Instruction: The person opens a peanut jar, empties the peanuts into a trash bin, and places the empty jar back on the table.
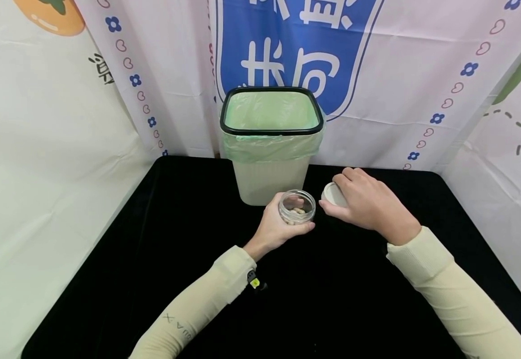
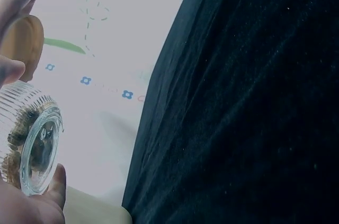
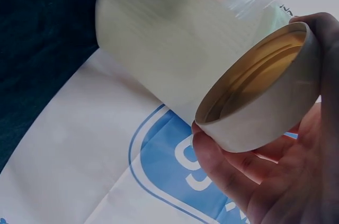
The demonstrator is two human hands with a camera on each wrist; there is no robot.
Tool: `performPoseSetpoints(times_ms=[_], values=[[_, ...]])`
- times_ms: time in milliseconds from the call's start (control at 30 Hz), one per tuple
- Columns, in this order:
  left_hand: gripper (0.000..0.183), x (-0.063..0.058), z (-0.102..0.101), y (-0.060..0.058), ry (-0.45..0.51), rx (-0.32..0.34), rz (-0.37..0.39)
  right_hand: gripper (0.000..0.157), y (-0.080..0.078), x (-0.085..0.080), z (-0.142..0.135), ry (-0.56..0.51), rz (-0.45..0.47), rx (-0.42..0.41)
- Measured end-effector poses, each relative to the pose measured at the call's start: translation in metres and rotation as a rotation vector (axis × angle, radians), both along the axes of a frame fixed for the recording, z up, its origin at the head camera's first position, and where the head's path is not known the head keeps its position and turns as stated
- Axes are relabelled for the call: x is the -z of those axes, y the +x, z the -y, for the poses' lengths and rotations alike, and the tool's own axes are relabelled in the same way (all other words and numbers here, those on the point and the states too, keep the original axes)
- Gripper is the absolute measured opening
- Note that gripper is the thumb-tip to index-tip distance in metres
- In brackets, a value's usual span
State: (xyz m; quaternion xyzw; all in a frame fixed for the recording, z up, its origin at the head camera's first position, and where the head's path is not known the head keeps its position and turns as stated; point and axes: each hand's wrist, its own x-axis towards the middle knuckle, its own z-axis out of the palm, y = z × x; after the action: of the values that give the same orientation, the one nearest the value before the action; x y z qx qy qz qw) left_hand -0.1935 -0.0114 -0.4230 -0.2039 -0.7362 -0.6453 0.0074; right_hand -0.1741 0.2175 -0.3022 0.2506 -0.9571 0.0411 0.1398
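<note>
My left hand (image 1: 276,224) grips a clear ribbed glass jar (image 1: 297,218) round its side, its mouth uncovered. Several small tan and brown pieces, perhaps peanuts, lie in the bottom; the left wrist view shows them through the glass jar (image 2: 32,139). To the right, my right hand (image 1: 366,202) holds a round white lid (image 1: 334,194) by its rim, between thumb and fingers. In the right wrist view the inside of the lid (image 3: 259,75) looks yellowish-brown. Lid and jar are a short way apart, both held above the black table.
Behind the jar a pale trash bin (image 1: 269,182) with a black rim and a green liner bag (image 1: 274,149) stands on the black tablecloth (image 1: 188,224). Printed white curtains (image 1: 184,75) close off the back and both sides.
</note>
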Motion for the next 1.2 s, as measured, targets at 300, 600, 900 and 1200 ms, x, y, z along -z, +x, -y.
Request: performPoseSetpoints(times_ms=[300,600,900,1200], values=[[0.071,0.0,0.008,0.0,-0.005,-0.021,-0.013,0.06,-0.001,0.009,-0.008,-0.006,0.093,0.032],[0.072,-0.004,0.014,0.001,-0.005,-0.023,-0.023,0.061,-0.002,0.022,-0.013,-0.005,0.101,0.043],[0.073,-0.008,0.018,-0.001,-0.009,-0.031,-0.042,0.063,-0.006,0.031,-0.017,0.013,0.168,0.043],[0.072,-0.013,0.023,-0.001,-0.018,-0.051,-0.045,0.064,-0.007,0.041,-0.022,0.017,0.173,0.045]])
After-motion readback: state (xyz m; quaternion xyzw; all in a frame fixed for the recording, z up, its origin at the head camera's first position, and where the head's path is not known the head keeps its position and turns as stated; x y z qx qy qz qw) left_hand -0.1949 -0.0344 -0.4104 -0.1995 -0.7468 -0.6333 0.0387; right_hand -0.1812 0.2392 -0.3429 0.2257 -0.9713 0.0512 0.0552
